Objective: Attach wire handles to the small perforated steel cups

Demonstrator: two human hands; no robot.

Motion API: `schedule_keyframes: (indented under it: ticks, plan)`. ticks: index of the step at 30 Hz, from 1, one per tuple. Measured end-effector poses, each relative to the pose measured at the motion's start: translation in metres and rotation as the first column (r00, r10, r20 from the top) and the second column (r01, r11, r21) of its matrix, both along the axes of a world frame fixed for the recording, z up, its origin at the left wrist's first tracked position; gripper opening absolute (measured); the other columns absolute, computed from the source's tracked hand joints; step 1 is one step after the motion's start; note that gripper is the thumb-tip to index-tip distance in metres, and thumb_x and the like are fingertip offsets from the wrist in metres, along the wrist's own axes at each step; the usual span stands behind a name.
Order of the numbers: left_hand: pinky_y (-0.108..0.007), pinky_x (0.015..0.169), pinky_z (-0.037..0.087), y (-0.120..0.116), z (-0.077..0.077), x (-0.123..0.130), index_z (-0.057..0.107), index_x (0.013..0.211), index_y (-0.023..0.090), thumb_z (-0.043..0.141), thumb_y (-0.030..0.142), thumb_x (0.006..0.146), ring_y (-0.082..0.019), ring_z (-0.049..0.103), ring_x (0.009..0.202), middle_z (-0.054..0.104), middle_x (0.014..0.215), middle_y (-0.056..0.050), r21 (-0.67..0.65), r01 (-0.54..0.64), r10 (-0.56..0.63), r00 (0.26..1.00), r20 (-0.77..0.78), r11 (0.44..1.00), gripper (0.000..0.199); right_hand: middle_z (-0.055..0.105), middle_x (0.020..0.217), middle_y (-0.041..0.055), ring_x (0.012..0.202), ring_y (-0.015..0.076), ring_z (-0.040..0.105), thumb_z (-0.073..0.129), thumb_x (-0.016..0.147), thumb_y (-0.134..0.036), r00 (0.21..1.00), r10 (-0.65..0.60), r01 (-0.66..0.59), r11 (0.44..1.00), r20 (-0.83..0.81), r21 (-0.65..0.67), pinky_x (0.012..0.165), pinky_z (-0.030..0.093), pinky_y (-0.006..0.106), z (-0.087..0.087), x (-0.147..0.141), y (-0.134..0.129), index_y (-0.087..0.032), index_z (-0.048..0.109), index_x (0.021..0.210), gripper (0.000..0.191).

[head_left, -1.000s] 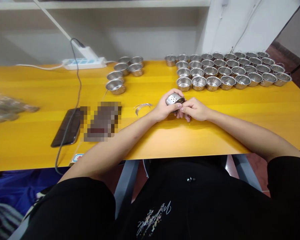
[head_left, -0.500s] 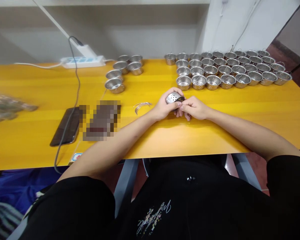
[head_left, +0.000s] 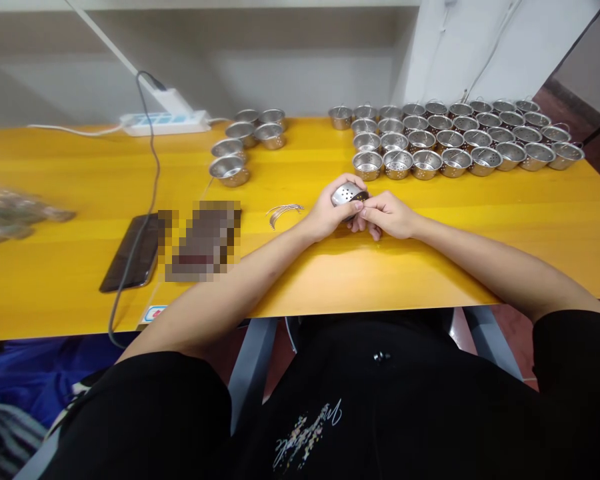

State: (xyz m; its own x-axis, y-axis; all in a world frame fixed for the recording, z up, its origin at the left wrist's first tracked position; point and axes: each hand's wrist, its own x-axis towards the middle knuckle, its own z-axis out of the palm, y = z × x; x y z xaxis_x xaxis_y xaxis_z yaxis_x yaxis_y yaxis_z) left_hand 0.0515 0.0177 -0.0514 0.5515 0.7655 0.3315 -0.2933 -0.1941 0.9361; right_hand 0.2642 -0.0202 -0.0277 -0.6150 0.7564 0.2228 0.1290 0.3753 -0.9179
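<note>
My left hand (head_left: 329,215) is wrapped round a small perforated metal cup (head_left: 347,193), tilted on its side with its mouth toward my right hand. At the cup's rim, my right hand (head_left: 390,215) is closed in a pinch; what lies between its fingertips is too small to make out. Several thin curved wire handles (head_left: 284,213) lie on the table to the left of my left hand. Beyond my hands stand rows of perforated metal cups (head_left: 427,165), many with a wire handle across the top.
At the back left is a smaller group of metal cups (head_left: 230,172). A black phone (head_left: 133,253) lies under a grey cable (head_left: 154,173) from a white power strip (head_left: 167,124). Beside it is a blurred-out dark object (head_left: 207,240). A clear plastic bag (head_left: 15,210) rests far left.
Both hands keep the same hold on the cup in nearly the same place. Only very slight shifts of the fingers and arms show.
</note>
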Motion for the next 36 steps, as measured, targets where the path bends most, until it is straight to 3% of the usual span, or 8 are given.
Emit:
schedule_keyframes:
  ticks: [12, 27, 36]
  plan:
    - [-0.021, 0.046, 0.053, -0.0039, 0.0046, 0.0009, 0.064, 0.119, 0.024, 0.112, 0.062, 0.076, -0.011, 0.072, 0.055, 0.083, 0.105, -0.001, -0.085, -0.045, 0.047, 0.998, 0.029, 0.995, 0.075, 0.074, 0.059, 0.0004, 0.046, 0.0123, 0.068, 0.066, 0.115, -0.046, 1.0, 0.006, -0.006, 1.0, -0.007, 0.022, 0.054, 0.055, 0.02, 0.0024, -0.0009, 0.0025, -0.018, 0.072, 0.08, 0.045]
    - [-0.021, 0.049, 0.056, -0.0023, 0.0015, 0.0025, 0.065, 0.117, 0.024, 0.113, 0.06, 0.072, -0.013, 0.074, 0.06, 0.085, 0.105, -0.002, -0.085, -0.087, 0.091, 0.995, 0.047, 0.993, 0.076, 0.075, 0.059, 0.0012, 0.047, 0.0121, 0.068, 0.066, 0.113, -0.039, 1.0, -0.009, 0.009, 1.0, 0.004, -0.002, 0.053, 0.055, 0.019, 0.0021, -0.0024, 0.003, -0.018, 0.072, 0.077, 0.042]
    - [-0.022, 0.047, 0.054, -0.004, 0.0017, 0.004, 0.063, 0.118, 0.025, 0.113, 0.063, 0.073, -0.011, 0.07, 0.054, 0.084, 0.106, -0.001, -0.084, -0.105, 0.109, 0.994, 0.032, 0.991, 0.078, 0.077, 0.063, 0.0027, 0.047, 0.0125, 0.069, 0.064, 0.112, -0.038, 0.999, -0.019, 0.02, 1.0, -0.028, 0.019, 0.052, 0.055, 0.019, -0.0007, -0.0024, 0.005, -0.018, 0.071, 0.077, 0.041]
